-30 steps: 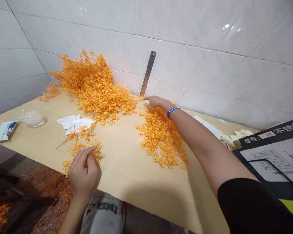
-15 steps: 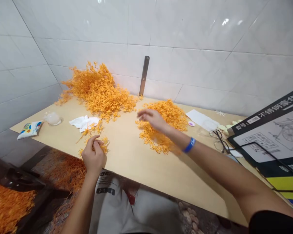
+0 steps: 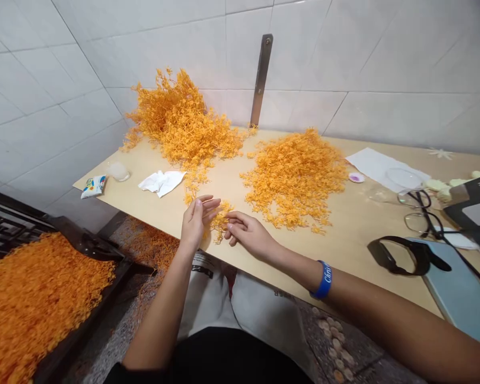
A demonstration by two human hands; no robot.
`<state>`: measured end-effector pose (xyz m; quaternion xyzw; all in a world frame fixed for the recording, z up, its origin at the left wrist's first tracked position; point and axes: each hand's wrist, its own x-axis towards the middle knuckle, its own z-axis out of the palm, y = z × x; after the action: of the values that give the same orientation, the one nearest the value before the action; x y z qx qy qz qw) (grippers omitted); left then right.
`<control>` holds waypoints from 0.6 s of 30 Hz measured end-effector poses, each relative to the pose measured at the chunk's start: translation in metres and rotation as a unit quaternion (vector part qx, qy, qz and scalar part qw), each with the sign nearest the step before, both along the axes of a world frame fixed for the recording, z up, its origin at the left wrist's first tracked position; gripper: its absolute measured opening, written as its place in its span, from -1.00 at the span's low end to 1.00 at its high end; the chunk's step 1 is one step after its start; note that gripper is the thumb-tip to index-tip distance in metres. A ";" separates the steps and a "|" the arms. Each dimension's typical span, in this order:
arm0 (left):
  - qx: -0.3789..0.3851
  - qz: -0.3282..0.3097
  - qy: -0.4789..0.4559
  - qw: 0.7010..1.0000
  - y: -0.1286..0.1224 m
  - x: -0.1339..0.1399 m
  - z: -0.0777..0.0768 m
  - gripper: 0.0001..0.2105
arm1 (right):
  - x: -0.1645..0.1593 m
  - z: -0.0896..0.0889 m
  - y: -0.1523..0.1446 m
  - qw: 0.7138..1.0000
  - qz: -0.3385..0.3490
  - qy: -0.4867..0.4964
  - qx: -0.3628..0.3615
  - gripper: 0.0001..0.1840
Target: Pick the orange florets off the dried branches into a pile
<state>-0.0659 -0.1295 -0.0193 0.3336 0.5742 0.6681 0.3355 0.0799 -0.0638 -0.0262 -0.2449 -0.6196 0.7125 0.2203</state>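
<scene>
An orange artificial flower sprig [image 3: 219, 223] is between my two hands, close to the front edge of the table. My left hand [image 3: 192, 224] is partly curled round the sprig from the left; its stem is hidden. From the right, my right hand [image 3: 253, 233], with a blue wristband, pinches the sprig's flowers between thumb and fingers. Behind my right hand lies a spread heap of orange sprigs [image 3: 296, 178]. A taller, tangled pile of orange sprigs [image 3: 192, 125] stands at the back left, with loose bits trailing toward my left hand.
On the left lie a crumpled tissue [image 3: 162, 182], a clear cup [image 3: 119, 172] and a small packet [image 3: 93, 186]. At right are glasses [image 3: 422, 218], a black watch band [image 3: 408, 256], a blue flat case [image 3: 460, 290] and white paper [image 3: 384, 168]. Orange pieces fill a chair [image 3: 44, 298].
My right hand has come from the right heap back to my left hand and now touches the sprig there. The view has tilted down and shifted left.
</scene>
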 end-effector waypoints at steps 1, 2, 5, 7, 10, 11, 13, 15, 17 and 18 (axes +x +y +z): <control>0.002 -0.005 0.011 1.000 0.001 0.001 -0.002 -0.50 | 0.000 0.000 0.000 1.000 -0.002 -0.007 0.014 -0.65; 0.002 -0.010 0.028 1.000 0.001 0.001 -0.004 -0.51 | 0.001 0.000 -0.001 0.999 -0.006 -0.017 0.040 -0.65; 0.002 -0.024 0.074 0.997 -0.001 0.003 -0.001 -0.58 | 0.004 -0.001 -0.003 0.983 -0.026 -0.051 0.177 -0.73; 0.013 -0.023 0.108 0.994 -0.003 0.002 0.009 -0.63 | 0.007 -0.001 -0.002 0.960 -0.040 -0.064 0.268 -0.87; 0.035 0.009 0.228 0.973 -0.008 -0.004 0.027 -0.68 | 0.008 0.000 0.001 0.945 -0.039 -0.087 0.313 -0.93; 0.031 0.013 0.284 0.958 -0.009 -0.007 0.031 -0.68 | 0.009 0.001 0.002 0.947 -0.035 -0.094 0.305 -0.90; -0.007 -0.009 0.390 0.921 -0.009 -0.013 0.032 -0.66 | 0.009 0.001 0.004 0.957 -0.022 -0.105 0.268 -0.87; -0.078 -0.057 0.464 0.881 -0.009 -0.017 0.025 -0.64 | 0.008 0.000 0.005 0.972 -0.006 -0.105 0.212 -0.89; -0.153 -0.096 0.506 0.843 -0.008 -0.017 0.016 -0.59 | 0.008 -0.001 0.007 0.984 0.007 -0.093 0.151 -0.88; -0.182 -0.107 0.519 0.828 -0.007 -0.016 0.012 -0.57 | 0.008 -0.002 0.007 0.988 0.010 -0.085 0.125 -0.87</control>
<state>-0.0823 -0.1369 -0.0077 0.6239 0.7354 0.2394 0.1120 0.0881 -0.0566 -0.0282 -0.2691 -0.7225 0.6082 0.1887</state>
